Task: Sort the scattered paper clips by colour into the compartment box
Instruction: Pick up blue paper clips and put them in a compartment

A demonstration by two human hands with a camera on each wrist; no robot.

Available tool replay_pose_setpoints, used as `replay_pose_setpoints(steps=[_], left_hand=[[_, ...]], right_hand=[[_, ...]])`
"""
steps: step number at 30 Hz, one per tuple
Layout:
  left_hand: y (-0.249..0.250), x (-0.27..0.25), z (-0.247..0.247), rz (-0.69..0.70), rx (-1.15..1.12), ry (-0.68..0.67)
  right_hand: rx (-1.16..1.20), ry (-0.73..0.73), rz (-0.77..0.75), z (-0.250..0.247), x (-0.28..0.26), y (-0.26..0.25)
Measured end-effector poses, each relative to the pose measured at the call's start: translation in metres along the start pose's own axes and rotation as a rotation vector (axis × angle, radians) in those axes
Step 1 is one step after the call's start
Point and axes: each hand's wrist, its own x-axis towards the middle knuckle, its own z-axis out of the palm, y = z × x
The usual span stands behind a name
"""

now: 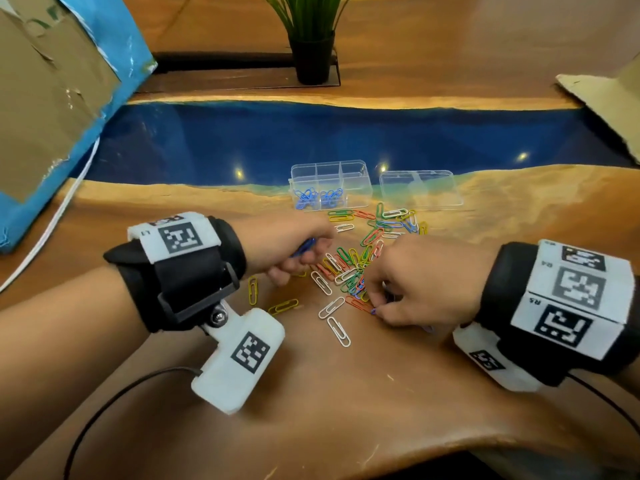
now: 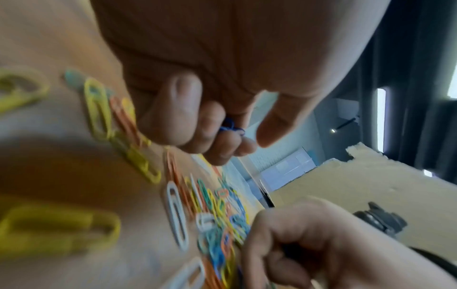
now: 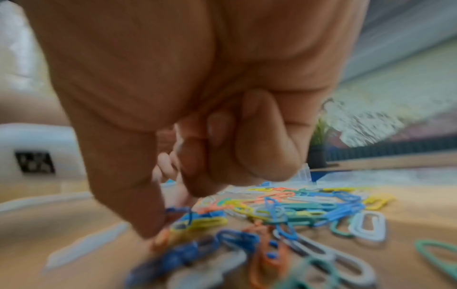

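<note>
A clear compartment box stands beyond a scattered pile of paper clips in several colours; blue clips lie in two of its front compartments. My left hand hovers at the pile's left edge, fingers curled round a few blue clips. My right hand sits at the pile's near right edge, fingers curled, thumb and forefinger pinching a blue clip that lies on the table among the others. White clips and yellow clips lie loose nearer to me.
The box's clear lid lies to its right. A potted plant stands at the back. A cardboard box with blue wrapping leans at left, and cardboard at right. A white cable runs along the left.
</note>
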Motion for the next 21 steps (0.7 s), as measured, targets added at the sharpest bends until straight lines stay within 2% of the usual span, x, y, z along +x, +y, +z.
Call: replay_pose_setpoints(steps=[4,8,11,17,21], left_hand=[[0.01,0.005,-0.02,0.033,0.048,0.168],[0.021,0.01,-0.04,0.053,-0.093,0.282],[0.03,0.015,-0.046,0.066,-0.133,0.33],[0.041,0.024,-0.048,0.001,-0.116,0.409],[0.047,0.025,-0.047,-0.009,-0.186,0.423]], right_hand=[[0.259,0.084,0.072,-0.021,0.005,0.003],[0.769,0.132,0.216,-0.042,0.035,0.015],[1.021,0.19,0.3,-0.054,0.058,0.022],[1.147,0.204,0.412,-0.071,0.088,0.01],[1.223,0.228,0.492,-0.076,0.098,0.004]])
